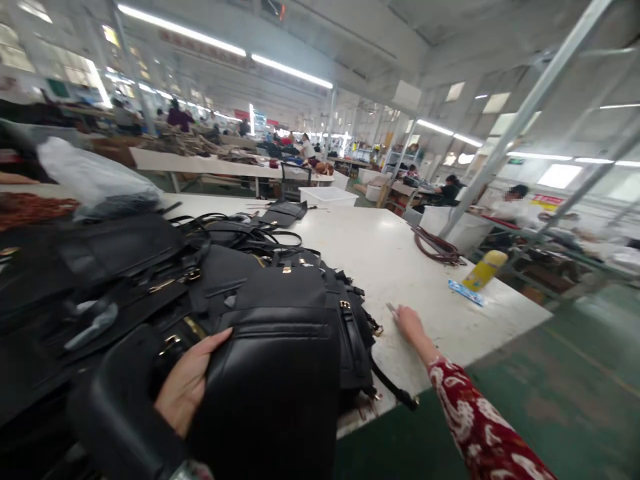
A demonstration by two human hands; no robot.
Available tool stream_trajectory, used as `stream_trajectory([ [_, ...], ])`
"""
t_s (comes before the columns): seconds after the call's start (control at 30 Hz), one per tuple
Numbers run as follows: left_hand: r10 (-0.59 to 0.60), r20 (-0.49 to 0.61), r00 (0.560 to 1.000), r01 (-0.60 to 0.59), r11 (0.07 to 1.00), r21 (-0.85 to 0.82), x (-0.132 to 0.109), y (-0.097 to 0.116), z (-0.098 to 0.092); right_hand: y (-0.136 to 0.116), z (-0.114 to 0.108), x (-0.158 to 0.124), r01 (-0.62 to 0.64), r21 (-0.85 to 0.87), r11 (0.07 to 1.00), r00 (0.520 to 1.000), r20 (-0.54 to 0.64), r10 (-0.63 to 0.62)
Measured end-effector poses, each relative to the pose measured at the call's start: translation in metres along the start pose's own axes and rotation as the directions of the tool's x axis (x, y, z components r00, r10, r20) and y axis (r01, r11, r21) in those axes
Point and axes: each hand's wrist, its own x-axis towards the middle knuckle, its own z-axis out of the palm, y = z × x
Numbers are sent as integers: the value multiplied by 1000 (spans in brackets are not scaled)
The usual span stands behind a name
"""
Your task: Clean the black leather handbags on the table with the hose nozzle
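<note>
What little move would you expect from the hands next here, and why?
Probably the right hand closes its fingers on the small grey piece lying on the white table just past its fingertips. That arm is stretched out to it, while the left hand has its grip on the black bag at the pile's near edge.

Bare tabletop (385, 250) right — bags (280, 300) left

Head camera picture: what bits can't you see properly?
All in the head view:
1. Fingers of the left hand: hidden under the black bag.
2. The small grey thing by the right hand: too small and blurred to name.
3. Label on the yellow bottle: blurred.
4. Bottom of the black bag: cut off by the lower edge.
</note>
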Motion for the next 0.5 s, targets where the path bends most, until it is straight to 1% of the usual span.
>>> stream_trajectory([
  [0.03, -9, -9, 1000, 9, 999, -37, 1, -1, 0, 5, 6, 3, -21, -5, 1000, 1000, 19, 21],
  [0.1, 46, -27, 999, -48, 997, -68, 3, -3, 0, 9, 14, 5, -51, -2, 999, 997, 51, 51],
  [0.2, 90, -56, 994, -95, 991, -90, 6, -5, -3, -1, 16, 5, -61, 44, 997, 996, 72, 58],
  [0.27, 111, -49, 993, -116, 988, -106, 8, -7, -5, -18, 15, -3, -25, 110, 994, 996, 86, 15],
  [0.3, 119, -41, 992, -123, 986, -114, 9, -8, -6, -31, 15, -11, 8, 153, 988, 995, 99, -24],
  [0.37, 123, -34, 992, -126, 983, -130, 10, -9, -7, -60, 17, -38, 89, 251, 964, 982, 141, -128],
  [0.43, 126, -51, 991, -133, 980, -150, 11, -10, -6, -93, 23, -75, 158, 348, 924, 948, 208, -241],
  [0.47, 128, -66, 990, -137, 978, -158, 12, -10, -6, -110, 26, -94, 191, 412, 891, 916, 252, -313],
  [0.5, 130, -79, 988, -141, 976, -164, 12, -11, -6, -126, 30, -111, 226, 529, 818, 844, 314, -436],
])
